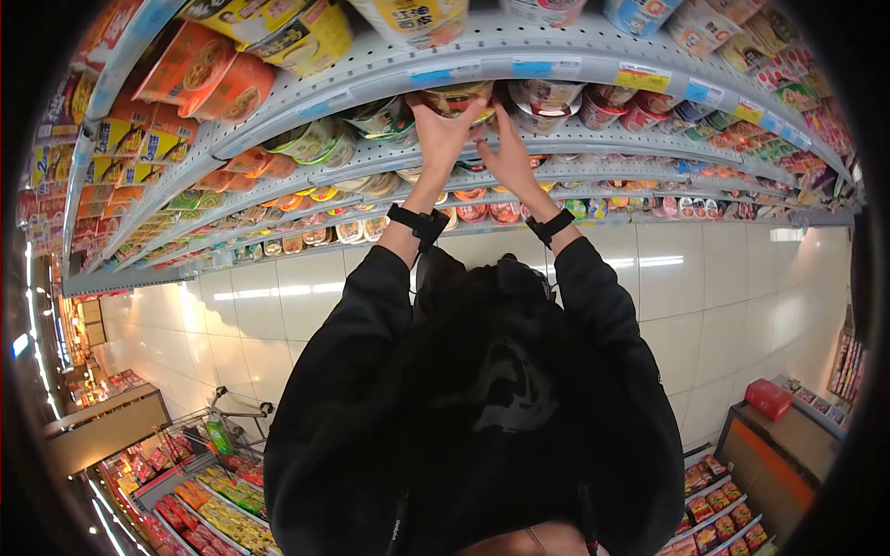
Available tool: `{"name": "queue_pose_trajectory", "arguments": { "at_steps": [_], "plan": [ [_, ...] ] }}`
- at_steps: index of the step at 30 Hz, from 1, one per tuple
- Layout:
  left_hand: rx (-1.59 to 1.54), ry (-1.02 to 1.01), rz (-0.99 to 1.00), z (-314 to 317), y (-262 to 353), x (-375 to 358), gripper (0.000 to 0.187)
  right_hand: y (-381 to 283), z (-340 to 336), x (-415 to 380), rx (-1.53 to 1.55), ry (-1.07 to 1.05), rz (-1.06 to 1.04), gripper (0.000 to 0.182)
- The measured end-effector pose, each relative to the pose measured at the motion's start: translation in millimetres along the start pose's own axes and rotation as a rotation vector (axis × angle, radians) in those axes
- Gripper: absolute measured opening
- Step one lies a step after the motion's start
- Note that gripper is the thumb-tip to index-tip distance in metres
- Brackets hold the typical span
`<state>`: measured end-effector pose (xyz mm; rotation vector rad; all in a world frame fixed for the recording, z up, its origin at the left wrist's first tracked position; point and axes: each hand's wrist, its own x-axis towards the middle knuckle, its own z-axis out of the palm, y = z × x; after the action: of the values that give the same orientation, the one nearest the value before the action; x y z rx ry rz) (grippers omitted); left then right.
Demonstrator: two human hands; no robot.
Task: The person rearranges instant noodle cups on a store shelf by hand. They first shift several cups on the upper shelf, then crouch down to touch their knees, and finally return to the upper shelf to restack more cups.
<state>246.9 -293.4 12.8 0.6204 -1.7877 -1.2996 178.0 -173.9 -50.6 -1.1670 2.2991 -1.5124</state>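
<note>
The left hand (442, 137) has its thumb and fingers parted around a yellow-and-dark instant-food tub (456, 95), pinching it from the front and the left. The tub sits between the two hands, just under the edge of a perforated shelf (389, 70). The right hand (509, 159) has its thumb and index finger spread, the index pointing up beside the tub's right wall; the fingertips are small and partly shaded, so whether they touch it I cannot tell. A black wrist strap (419, 225) is on the left wrist and another on the right.

Just right of the right fingertips stands a bowl with a silvery lid (547, 96), and past it red cups (604, 107). Just left of the left fingers are a dark green tub (382, 120) and a lighter green tub (315, 143); printed walls and lids cover what these containers hold.

Above the fingers, the perforated shelf carries a white-and-yellow cup (414, 18), with yellow cups (295, 39) and orange tubs (197, 72) further left, the orange ones printed with a bowl of food. Below the fingers, lower shelves hold rows of orange, red and white containers.

Well away, behind the left arm, a shopping cart (252, 414) has a green package (219, 433) in it, near bins of bright packets (227, 496). Far off on the right-arm side, a red box (769, 399) rests on a counter.
</note>
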Motion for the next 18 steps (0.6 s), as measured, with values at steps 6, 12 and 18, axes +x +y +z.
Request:
{"name": "queue_pose_trajectory", "arguments": {
  "at_steps": [6, 12, 18],
  "plan": [
    [0.070, 0.108, 0.009, 11.6, 6.8, -5.0, 0.096, 6.7, -1.3, -0.4, 0.110, 0.000, 0.050, 0.082],
    [0.137, 0.091, -0.015, 12.2, -2.7, -2.7, 0.082, -2.8, -10.2, -5.6, -0.050, 0.008, -0.023, 0.077],
    [0.169, 0.092, -0.028, 9.3, -8.8, -0.9, 0.074, -8.6, -6.3, -9.8, -0.078, 0.017, -0.016, 0.075]
  ]
}}
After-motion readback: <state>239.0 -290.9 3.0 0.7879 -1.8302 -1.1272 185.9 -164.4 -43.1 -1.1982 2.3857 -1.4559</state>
